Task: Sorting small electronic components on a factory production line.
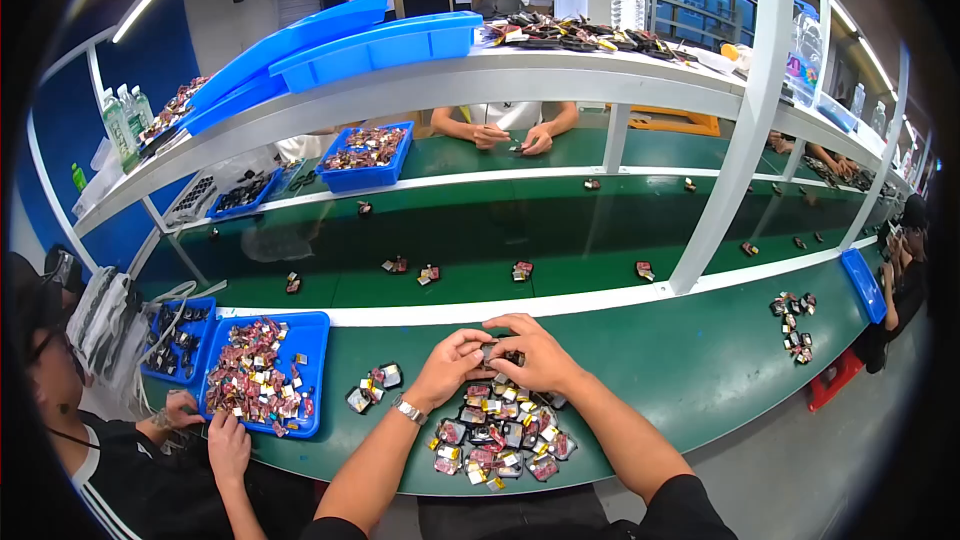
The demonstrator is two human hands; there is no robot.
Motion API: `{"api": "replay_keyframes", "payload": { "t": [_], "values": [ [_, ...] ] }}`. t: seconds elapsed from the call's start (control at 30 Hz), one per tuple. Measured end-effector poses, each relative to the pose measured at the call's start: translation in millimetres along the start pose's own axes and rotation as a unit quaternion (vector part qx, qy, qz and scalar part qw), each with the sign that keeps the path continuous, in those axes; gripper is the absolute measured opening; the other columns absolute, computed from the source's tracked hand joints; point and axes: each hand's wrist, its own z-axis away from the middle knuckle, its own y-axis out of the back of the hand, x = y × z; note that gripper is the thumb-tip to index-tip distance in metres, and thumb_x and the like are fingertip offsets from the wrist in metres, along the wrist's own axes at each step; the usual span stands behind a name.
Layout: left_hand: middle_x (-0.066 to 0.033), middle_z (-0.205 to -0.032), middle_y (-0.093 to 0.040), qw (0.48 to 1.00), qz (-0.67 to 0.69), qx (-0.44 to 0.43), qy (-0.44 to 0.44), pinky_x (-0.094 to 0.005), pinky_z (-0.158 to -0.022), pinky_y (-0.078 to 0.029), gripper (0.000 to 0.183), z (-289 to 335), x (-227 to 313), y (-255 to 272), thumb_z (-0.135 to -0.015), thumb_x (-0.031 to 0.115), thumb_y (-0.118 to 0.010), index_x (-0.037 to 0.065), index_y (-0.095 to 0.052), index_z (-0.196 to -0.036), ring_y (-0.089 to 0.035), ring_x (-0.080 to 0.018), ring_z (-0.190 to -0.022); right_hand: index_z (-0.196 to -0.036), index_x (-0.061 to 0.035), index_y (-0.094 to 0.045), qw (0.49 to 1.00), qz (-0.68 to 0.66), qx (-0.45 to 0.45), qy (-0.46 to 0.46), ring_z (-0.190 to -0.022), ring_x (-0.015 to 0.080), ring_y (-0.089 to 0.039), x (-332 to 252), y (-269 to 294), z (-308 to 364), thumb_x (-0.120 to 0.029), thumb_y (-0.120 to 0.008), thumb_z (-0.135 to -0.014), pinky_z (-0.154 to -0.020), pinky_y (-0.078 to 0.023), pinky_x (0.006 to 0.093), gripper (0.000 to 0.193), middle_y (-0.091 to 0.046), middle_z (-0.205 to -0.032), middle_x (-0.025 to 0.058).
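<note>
My left hand [452, 368], with a metal-banded watch on its wrist, and my right hand [540, 352] meet over the green work table. Pinched between their fingertips is a small dark electronic assembly [490, 356], mostly covered by the fingers. Just below both hands lies a pile of small electronic assemblies [512, 434], with dark casings, reddish parts and silver-and-yellow pieces. A smaller cluster of similar assemblies [373, 387] rests to the left of my left wrist.
Left of me, a co-worker's hands [228, 437] are beside a blue tray of reddish parts [321, 380]. Beyond a white rail, scattered assemblies [521, 271] lie on a dark green belt. A white post [735, 140] rises right of my hands; another person's hands [537, 140] work opposite.
</note>
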Motion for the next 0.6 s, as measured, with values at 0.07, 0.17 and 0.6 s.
{"api": "replay_keyframes", "payload": {
  "t": [0.07,0.17,0.6],
  "values": [
    [-0.0105,-0.118,-0.058,1.0,0.008,0.004,0.005,-0.036,-0.091,-0.055,0.026,0,1,-1,-0.099,0.007,-0.049,0.003,-0.046,-0.124,-0.059,-0.0186,-0.11,-0.084,-0.0056,-0.071,1.0,0.006,0.016,-0.004,-0.122,0.0294,-0.048,-3,-4,1,-0.014,-0.067,-0.079,-0.1,-0.043,0.0392,0.011,-0.058,-0.124,0.0104],
    [-0.0112,-0.119,-0.058,1.0,0.016,0.003,-0.005,-0.0362,-0.093,-0.054,0.025,0,0,-1,-0.099,0.007,-0.047,0.002,-0.046,-0.124,-0.059,-0.0192,-0.111,-0.082,-0.0039,-0.07,0.998,0.016,0.064,-0.004,-0.119,0.0296,-0.051,-6,-10,0,-0.012,-0.067,-0.078,-0.098,-0.044,0.0391,0.01,-0.059,-0.121,0.0108],
    [-0.0106,-0.114,-0.061,0.999,0.032,0.011,-0.025,-0.0357,-0.09,-0.055,0.023,0,1,-1,-0.097,0.007,-0.052,0.003,-0.048,-0.119,-0.061,-0.019,-0.107,-0.089,-0.0071,-0.072,0.995,-0.007,0.1,-0.006,-0.113,0.0285,-0.054,-2,-23,1,-0.009,-0.071,-0.077,-0.095,-0.046,0.0387,0.012,-0.062,-0.117,0.0079]
  ]
}}
